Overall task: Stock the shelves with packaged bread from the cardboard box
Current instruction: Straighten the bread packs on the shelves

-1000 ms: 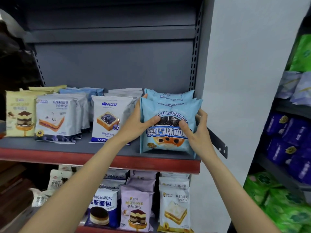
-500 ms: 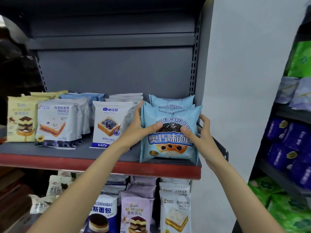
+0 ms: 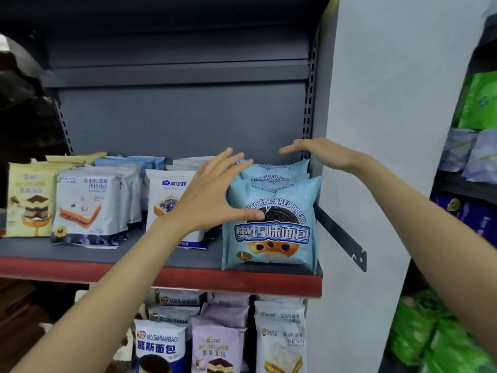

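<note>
A light blue packet of cookie-flavoured bread (image 3: 270,224) stands upright at the front right corner of a grey shelf with a red front lip (image 3: 161,278), its lower edge just behind that lip. At least two more packets of the same kind (image 3: 274,170) stand in a row directly behind it. The left hand (image 3: 212,195) is spread, fingers straight; its thumb rests on the front packet's face and the fingers reach past the packet's upper left edge, gripping nothing. The right hand (image 3: 320,154) hovers flat and spread above the back of the blue row, holding nothing; whether it touches a packet cannot be told. Judged from this, the blue row is placed and only being steadied. To the left on the same shelf stand rows of white blueberry toast packets (image 3: 168,200), pale sandwich bread packets (image 3: 88,203) and yellow cake packets (image 3: 28,200). The shelf below (image 3: 220,343) also holds packets. The cardboard box is not in view, so how much stock is left cannot be told. Open room: a bare strip of shelf lies in front of the left-hand rows, and tall clear space rises above every row to the next shelf. The blue row sits close to the slotted right upright (image 3: 309,117), with a white wall (image 3: 390,130) beyond, leaving little sideways room there. A neighbouring rack with green and purple bags (image 3: 478,219) is at far right.
</note>
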`<action>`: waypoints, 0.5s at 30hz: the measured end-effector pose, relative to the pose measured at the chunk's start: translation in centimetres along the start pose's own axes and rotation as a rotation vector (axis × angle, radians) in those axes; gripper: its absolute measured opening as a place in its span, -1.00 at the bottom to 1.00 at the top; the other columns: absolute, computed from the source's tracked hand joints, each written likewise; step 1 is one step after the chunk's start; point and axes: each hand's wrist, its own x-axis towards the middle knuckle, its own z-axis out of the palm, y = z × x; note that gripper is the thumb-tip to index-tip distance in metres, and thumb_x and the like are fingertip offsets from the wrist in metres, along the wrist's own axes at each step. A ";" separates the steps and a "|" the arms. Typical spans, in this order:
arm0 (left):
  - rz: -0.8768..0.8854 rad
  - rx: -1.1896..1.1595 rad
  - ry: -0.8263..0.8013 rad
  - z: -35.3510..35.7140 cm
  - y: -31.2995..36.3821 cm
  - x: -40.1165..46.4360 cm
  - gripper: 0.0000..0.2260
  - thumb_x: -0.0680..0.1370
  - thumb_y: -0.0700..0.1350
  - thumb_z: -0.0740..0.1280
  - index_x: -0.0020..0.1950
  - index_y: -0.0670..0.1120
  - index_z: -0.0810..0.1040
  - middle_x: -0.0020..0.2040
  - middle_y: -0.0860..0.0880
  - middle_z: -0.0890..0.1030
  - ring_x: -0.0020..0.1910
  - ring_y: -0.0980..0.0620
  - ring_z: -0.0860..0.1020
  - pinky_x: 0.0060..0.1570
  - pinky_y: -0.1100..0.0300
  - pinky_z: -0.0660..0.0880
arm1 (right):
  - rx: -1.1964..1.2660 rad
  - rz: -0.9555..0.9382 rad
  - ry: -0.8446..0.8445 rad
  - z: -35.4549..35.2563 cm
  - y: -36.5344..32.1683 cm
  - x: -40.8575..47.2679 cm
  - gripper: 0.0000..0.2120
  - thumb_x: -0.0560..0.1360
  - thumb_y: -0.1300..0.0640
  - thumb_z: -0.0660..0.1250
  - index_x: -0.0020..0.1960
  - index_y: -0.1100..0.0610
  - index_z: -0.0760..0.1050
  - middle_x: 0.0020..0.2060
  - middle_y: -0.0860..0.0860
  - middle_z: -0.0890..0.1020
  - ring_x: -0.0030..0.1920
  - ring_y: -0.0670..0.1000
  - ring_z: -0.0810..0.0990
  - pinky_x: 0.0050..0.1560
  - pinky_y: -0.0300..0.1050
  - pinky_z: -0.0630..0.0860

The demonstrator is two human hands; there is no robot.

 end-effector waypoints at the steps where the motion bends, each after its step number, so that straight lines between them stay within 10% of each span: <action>1: 0.008 0.066 -0.058 -0.4 0.3 0.6 0.04 0.12 0.60 0.14 0.51 0.14 0.17 0.53 0.16 0.15 0.51 0.22 -0.01 0.51 -0.03 -0.06 | -0.071 0.054 -0.111 -0.1 -0.3 1.6 -0.58 0.65 -0.08 -0.09 0.29 -0.11 0.48 0.43 -0.15 0.33 0.47 -0.14 0.18 0.48 -0.16 -0.01; 6: 0.007 0.305 -0.264 -0.7 1.4 2.5 0.02 0.14 0.60 -0.08 0.50 0.12 0.21 0.50 0.11 0.26 0.48 0.13 0.17 0.47 0.02 -0.08 | -0.149 0.181 -0.387 1.1 -0.7 4.5 -0.46 0.64 -0.11 -0.18 0.40 0.07 0.40 0.40 -0.12 0.39 0.44 -0.12 0.24 0.42 -0.23 -0.05; 15: 0.094 0.443 -0.290 -0.8 1.4 1.7 -0.04 0.22 0.62 -0.09 0.48 0.13 0.27 0.40 0.10 0.42 0.31 0.07 0.38 0.21 0.15 0.26 | -0.154 0.130 -0.316 2.2 -0.1 4.1 -0.51 0.63 -0.16 -0.13 0.38 -0.06 0.41 0.36 -0.20 0.39 0.37 -0.11 0.30 0.40 -0.23 0.08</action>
